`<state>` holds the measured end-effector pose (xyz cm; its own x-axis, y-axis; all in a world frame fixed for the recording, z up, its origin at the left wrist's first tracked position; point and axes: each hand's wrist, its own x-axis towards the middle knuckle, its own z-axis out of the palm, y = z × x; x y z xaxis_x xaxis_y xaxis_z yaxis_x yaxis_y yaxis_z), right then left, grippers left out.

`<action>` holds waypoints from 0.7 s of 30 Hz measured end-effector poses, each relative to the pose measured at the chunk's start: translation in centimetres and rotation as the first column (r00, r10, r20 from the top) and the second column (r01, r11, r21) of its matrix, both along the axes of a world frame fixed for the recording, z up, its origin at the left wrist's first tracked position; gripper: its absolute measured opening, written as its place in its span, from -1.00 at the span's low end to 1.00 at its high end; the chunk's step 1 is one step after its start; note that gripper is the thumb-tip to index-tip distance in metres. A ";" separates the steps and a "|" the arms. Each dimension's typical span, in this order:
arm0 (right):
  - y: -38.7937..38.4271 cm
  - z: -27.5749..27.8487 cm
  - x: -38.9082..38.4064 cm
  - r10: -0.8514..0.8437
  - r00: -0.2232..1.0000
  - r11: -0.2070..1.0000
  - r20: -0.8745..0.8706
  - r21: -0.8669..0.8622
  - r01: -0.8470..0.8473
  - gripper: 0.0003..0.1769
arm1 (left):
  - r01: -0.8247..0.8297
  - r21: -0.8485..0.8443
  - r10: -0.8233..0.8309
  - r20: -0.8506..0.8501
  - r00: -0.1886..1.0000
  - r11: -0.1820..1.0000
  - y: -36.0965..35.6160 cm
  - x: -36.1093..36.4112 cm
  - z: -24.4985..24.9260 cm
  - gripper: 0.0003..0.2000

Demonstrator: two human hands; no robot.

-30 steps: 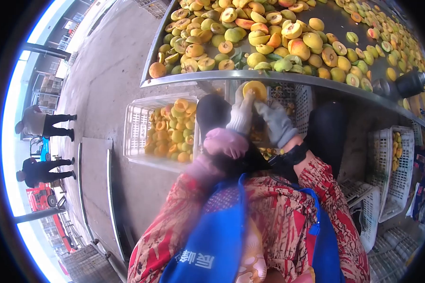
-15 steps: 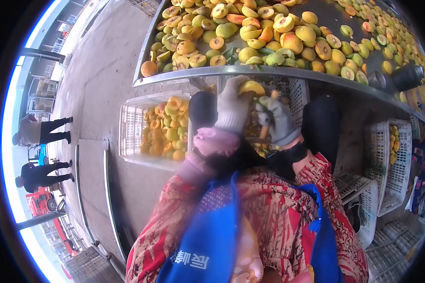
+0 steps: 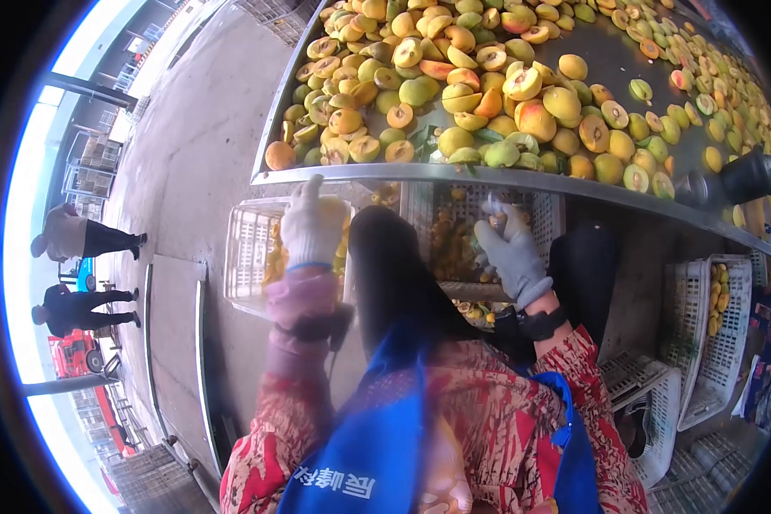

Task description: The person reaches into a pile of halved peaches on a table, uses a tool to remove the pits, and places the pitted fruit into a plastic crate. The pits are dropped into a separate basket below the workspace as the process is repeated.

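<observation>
My left hand (image 3: 308, 230), in a pale knit glove, is over the left white crate (image 3: 247, 278), which holds pitted apricot halves (image 3: 274, 257). Its fingers point toward the metal table and no fruit shows in them; motion blurs it a little. Above the middle crate (image 3: 417, 206), between my knees, is my right hand (image 3: 516, 253) in a grey glove. Its thumb and fingers are bent together around something small that I cannot make out. Darker fruit pieces (image 3: 458, 244) lie in that middle crate.
A metal-rimmed table (image 3: 394, 173) ahead carries many apricots (image 3: 535, 120), several cut in half. A black cylinder (image 3: 745, 178) stands at its right. More white crates (image 3: 728, 343) are at the right. Two people (image 3: 86, 310) stand far left, near a red vehicle (image 3: 79, 355).
My left hand has moved left from the middle crate to the left crate, and the yellow apricot piece has gone from it. My right hand has shifted slightly right and turned.
</observation>
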<state>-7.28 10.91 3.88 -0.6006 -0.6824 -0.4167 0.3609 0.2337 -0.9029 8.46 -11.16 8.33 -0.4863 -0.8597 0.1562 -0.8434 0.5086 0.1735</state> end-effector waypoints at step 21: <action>-0.3 -3.9 -0.5 0.092 0.996 0.987 0.013 -0.135 -0.090 -0.84 | 0.593 0.173 -0.616 0.143 0.775 0.786 -8.1 -18.5 -2.0 -0.72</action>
<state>-7.81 10.60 -0.02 -0.5262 -0.7845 -0.3281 0.3611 0.1433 -0.9215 -10.06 -19.28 6.36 -0.9210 -0.3839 -0.0660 -0.3895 0.9108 0.1367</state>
